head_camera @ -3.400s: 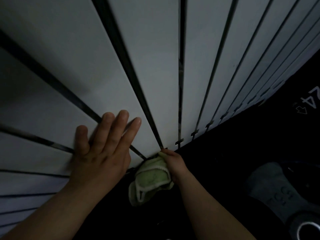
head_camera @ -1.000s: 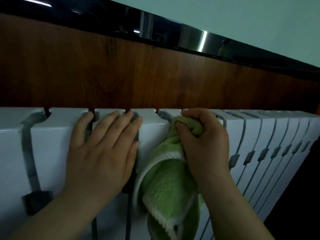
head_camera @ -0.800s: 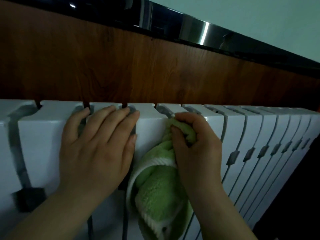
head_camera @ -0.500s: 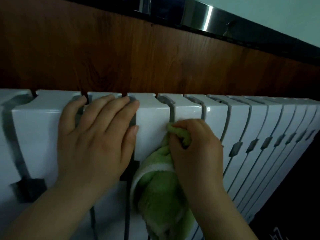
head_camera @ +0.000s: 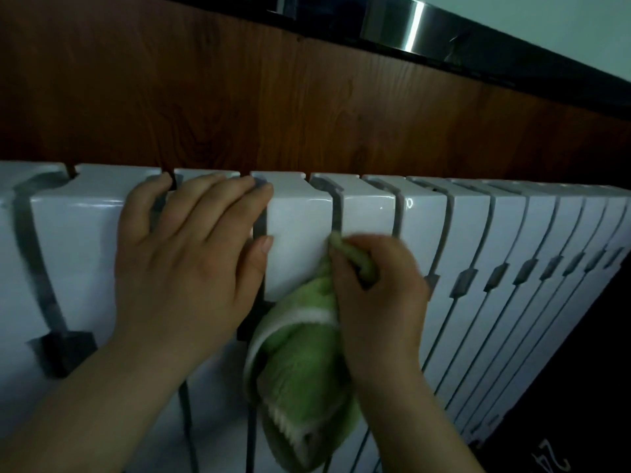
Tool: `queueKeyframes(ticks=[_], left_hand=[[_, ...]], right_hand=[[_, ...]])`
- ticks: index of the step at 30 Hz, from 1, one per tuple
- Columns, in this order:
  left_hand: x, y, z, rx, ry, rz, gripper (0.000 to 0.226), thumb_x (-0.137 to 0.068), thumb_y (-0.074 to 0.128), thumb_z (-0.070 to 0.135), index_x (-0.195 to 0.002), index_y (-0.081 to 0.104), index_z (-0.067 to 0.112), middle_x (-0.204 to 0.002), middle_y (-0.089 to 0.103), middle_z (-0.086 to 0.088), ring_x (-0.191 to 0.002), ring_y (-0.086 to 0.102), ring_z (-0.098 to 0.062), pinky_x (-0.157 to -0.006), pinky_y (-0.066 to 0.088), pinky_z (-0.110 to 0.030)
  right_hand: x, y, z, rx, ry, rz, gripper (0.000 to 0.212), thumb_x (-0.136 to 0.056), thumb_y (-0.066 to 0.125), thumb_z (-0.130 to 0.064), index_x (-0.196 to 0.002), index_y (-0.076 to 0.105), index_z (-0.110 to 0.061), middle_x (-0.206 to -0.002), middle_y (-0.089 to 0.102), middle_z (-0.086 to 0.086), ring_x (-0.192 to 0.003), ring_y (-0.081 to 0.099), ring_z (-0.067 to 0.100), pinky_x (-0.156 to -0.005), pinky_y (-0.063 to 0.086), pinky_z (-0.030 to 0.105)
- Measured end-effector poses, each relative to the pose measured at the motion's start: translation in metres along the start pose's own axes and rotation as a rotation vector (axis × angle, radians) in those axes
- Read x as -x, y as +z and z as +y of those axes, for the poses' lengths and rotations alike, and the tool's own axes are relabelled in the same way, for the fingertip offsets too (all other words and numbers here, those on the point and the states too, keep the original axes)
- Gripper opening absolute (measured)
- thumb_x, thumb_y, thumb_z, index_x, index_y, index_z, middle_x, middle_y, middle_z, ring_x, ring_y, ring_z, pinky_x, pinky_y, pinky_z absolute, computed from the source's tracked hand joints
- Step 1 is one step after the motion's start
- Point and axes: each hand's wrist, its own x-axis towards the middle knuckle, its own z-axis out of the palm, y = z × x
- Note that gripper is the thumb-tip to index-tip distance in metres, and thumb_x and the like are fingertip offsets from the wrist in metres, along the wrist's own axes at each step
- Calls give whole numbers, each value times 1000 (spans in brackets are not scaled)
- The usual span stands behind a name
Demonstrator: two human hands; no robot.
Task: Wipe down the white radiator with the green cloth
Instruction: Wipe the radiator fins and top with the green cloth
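The white radiator (head_camera: pixel 485 240) spans the view, its vertical sections split by dark gaps. My right hand (head_camera: pixel 379 295) grips the green cloth (head_camera: pixel 300 363) with a white border and presses a bunched corner into the gap between two sections, a little below the top edge. Most of the cloth hangs down under that hand. My left hand (head_camera: pixel 184 264) lies flat on the radiator's front to the left, fingers straight and reaching its top edge, thumb pointing right.
A brown wood panel (head_camera: pixel 307 107) runs behind and above the radiator. Over it sits a dark ledge with a shiny metal strip (head_camera: pixel 396 22), then a pale wall. Dark floor (head_camera: pixel 580 421) shows at the lower right.
My right hand has slid the cloth down the gap from the radiator's top edge. My left hand stays flat in the same place. Earlier, both hands were at the radiator's foot.
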Motion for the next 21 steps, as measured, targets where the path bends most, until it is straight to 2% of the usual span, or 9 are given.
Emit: queueKeyframes(ticks=[2, 4, 8, 11, 14, 16, 18, 19, 21], left_hand=[[0, -2, 0, 2, 7, -5, 43, -90, 40, 28, -119, 59, 3, -118, 62, -16, -111, 44, -25, -99, 24, -42], [1, -1, 0, -6, 12, -1, 43, -90, 40, 30, -119, 59, 4, -118, 62, -16, -111, 45, -26, -98, 25, -43], [1, 4, -1, -30, 18, 21, 41, -91, 41, 30, -119, 58, 4, -116, 63, -15, -110, 45, -26, -98, 25, -43], [1, 6, -3, -52, 26, 38, 40, -91, 43, 30, -118, 59, 5, -115, 64, -15, -109, 45, -25, -97, 25, -42], [1, 7, -4, -50, 35, 53, 41, -91, 41, 29, -118, 58, 4, -115, 63, -16, -109, 44, -26, -97, 25, -43], [2, 9, -5, -42, 35, 55, 41, -92, 40, 30, -120, 56, 4, -117, 62, -17, -110, 44, -27, -98, 26, -45], [3, 10, -6, -34, 40, 55, 41, -93, 38, 31, -123, 50, 6, -120, 59, -18, -113, 43, -29, -101, 28, -49], [4, 11, -6, -39, 44, 55, 41, -94, 38, 32, -125, 47, 7, -122, 58, -19, -115, 42, -30, -102, 29, -52], [9, 13, -6, -69, 45, 61, 42, -94, 38, 33, -127, 43, 8, -128, 52, -19, -120, 38, -32, -105, 24, -51]], right_hand=[[22, 10, 16, 24, -45, 73, 11, -83, 52, -30, -82, 61, -23, -85, 48, -18, -80, 44, -17, -76, 34, -6], [32, 16, 25, 50, -105, 135, 19, -81, 49, -24, -90, 62, -13, -91, 47, -12, -83, 41, -19, -78, 31, -8], [7, 8, 14, 31, -162, 78, 10, -81, 56, -17, -90, 59, -19, -83, 43, -20, -73, 45, -9, -74, 41, 2], [-14, 2, 2, 41, -207, 123, 9, -76, 55, -16, -85, 59, -16, -77, 41, -22, -70, 43, -10, -76, 36, 0], [4, 11, 15, 101, -198, 122, 7, -76, 54, -20, -83, 57, -21, -81, 45, -17, -63, 39, -5, -62, 41, 4], [31, 18, 32, 177, -151, 78, 16, -70, 58, -12, -82, 57, -23, -83, 44, -21, -63, 41, -5, -57, 39, 0], [49, 22, 44, 182, -109, 52, 23, -64, 63, -5, -83, 65, -18, -84, 52, -16, -76, 45, -5, -70, 37, -7], [51, 23, 46, 178, -91, 66, 22, -64, 63, -5, -83, 68, -15, -83, 58, -11, -80, 46, -4, -76, 31, -10], [49, 21, 44, 172, -52, 96, 17, -69, 63, -11, -84, 70, -14, -80, 60, -12, -77, 51, -2, -79, 28, -10]])
